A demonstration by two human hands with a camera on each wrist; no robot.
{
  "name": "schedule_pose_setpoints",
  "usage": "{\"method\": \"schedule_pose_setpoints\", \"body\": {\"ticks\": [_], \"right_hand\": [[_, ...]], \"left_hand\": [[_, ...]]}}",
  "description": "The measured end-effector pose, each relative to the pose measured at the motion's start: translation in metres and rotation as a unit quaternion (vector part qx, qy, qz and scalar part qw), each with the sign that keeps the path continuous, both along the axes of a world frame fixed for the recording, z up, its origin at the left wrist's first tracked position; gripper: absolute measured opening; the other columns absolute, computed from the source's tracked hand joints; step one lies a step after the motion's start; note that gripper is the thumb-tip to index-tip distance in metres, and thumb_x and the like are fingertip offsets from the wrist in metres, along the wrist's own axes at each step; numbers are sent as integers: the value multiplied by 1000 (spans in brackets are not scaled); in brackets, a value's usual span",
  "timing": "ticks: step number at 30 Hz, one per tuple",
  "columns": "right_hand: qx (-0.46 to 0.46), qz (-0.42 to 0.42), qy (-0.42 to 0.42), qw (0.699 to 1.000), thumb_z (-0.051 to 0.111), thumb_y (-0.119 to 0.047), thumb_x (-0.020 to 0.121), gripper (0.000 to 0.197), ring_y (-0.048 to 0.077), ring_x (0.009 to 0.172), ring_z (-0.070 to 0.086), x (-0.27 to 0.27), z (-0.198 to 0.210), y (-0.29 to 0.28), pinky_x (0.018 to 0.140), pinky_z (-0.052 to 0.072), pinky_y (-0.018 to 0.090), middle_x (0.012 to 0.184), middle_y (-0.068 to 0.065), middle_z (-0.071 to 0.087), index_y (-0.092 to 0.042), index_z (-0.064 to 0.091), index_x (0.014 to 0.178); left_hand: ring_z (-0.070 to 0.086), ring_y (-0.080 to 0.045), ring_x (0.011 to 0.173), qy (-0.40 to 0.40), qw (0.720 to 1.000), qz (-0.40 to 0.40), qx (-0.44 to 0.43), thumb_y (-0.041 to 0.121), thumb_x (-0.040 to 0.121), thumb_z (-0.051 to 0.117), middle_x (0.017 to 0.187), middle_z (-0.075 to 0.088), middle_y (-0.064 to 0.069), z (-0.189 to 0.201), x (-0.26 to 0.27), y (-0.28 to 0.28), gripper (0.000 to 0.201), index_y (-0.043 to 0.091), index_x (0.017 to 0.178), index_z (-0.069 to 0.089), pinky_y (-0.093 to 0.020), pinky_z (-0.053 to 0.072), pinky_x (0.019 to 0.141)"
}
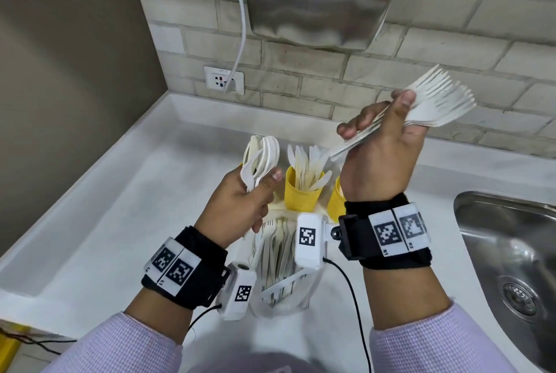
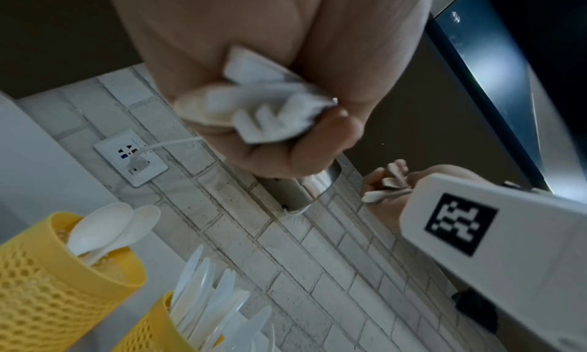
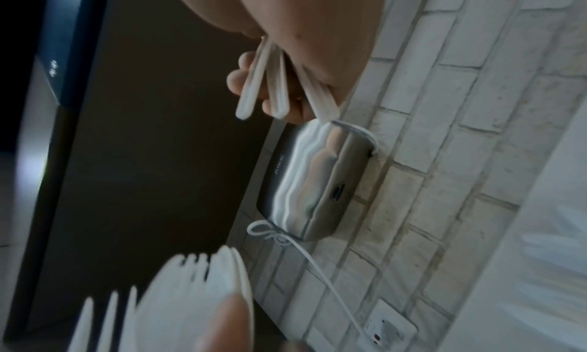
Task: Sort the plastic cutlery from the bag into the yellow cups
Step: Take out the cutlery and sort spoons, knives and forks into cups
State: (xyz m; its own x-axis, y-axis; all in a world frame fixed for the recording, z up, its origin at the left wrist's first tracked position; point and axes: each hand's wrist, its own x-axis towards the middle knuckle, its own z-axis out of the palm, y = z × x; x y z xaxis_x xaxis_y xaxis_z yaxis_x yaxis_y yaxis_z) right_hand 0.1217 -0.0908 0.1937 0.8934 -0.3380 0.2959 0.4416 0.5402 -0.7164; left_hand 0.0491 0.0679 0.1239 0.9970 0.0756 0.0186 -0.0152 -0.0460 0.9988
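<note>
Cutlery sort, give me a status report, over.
Left hand grips spoons; right hand grips forks. Middle cup holds knives. Bag still has cutlery. Nothing in the way.

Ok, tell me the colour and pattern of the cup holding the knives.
Yellow, with a perforated mesh wall; the cup shows best in the head view.

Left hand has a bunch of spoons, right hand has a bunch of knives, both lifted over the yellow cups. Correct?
Not quite. The right hand grips a bunch of forks, not knives: the head view shows their tines fanned out past the thumb, and the right wrist view shows tines too. The knives already stand in the middle yellow cup. The rest holds: the left hand grips spoons.
</note>
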Motion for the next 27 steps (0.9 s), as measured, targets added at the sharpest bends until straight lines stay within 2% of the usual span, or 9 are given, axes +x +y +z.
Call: {"method": "schedule_pose_setpoints", "body": {"ticks": [4,9,13,15,17,19,21,23,27], "right_hand": [[-90,-4,-4,996,53,-24,106,19,16,44,22,-10,7,-1,44,30,25,55,1,26,-12,46,94],[-301,110,11,947,77,-19,90,22,4,43,44,-18,-20,7,49,35,22,54,-12,52,-12,60,77],[-403,161,7,901,83,-24,85,27,28,62,66,-27,-42,20,61,58,41,73,20,69,-3,66,86],[-394,172,10,903,82,-23,87,23,24,57,64,-27,-45,21,57,55,40,67,11,68,-7,66,82],[-378,190,21,906,76,-17,92,22,4,45,49,-25,-47,19,49,41,20,53,-11,56,-9,64,76],[-371,191,42,908,74,-27,93,34,3,43,40,-22,-52,19,47,35,21,50,-13,46,0,61,76],[-382,155,61,909,72,-49,85,63,20,46,31,-22,-54,23,47,30,34,54,14,33,10,49,75],[-374,120,66,917,67,-52,84,64,22,49,31,-23,-55,24,48,33,42,57,24,33,6,45,69],[-264,89,81,957,63,-28,96,20,5,55,48,-16,-51,20,68,40,34,56,-18,54,-27,66,76]], "left_hand": [[35,-14,48,-10,1000,5,-11,33,103,57,57,36,11,-2,1,0,27,27,76,56,-27,38,45],[34,-15,49,-23,1000,3,-3,32,102,58,60,36,7,-1,1,-2,22,26,81,56,-24,35,42],[36,-19,46,-28,1000,-4,-3,31,104,52,59,48,12,5,-1,-3,25,51,110,67,-25,35,43],[34,-19,46,-25,999,-2,-22,38,100,56,62,45,1,7,-2,-2,22,54,112,67,-25,33,44],[32,-19,45,-21,999,-4,-40,43,93,61,68,39,-9,7,-3,1,22,50,113,69,-24,32,43],[33,-20,44,-20,998,-4,-53,38,94,64,66,38,-8,7,-3,1,12,43,102,71,-24,33,43],[34,-21,42,-26,998,-13,-61,37,93,64,62,40,-4,7,-4,1,10,39,84,67,-23,33,42],[34,-19,40,-21,997,-19,-67,41,93,62,62,39,-2,6,-4,0,19,28,79,60,-21,32,39],[30,-15,36,-7,996,-5,-94,43,95,58,56,44,3,6,-5,-2,42,5,83,45,-19,28,38]]}}
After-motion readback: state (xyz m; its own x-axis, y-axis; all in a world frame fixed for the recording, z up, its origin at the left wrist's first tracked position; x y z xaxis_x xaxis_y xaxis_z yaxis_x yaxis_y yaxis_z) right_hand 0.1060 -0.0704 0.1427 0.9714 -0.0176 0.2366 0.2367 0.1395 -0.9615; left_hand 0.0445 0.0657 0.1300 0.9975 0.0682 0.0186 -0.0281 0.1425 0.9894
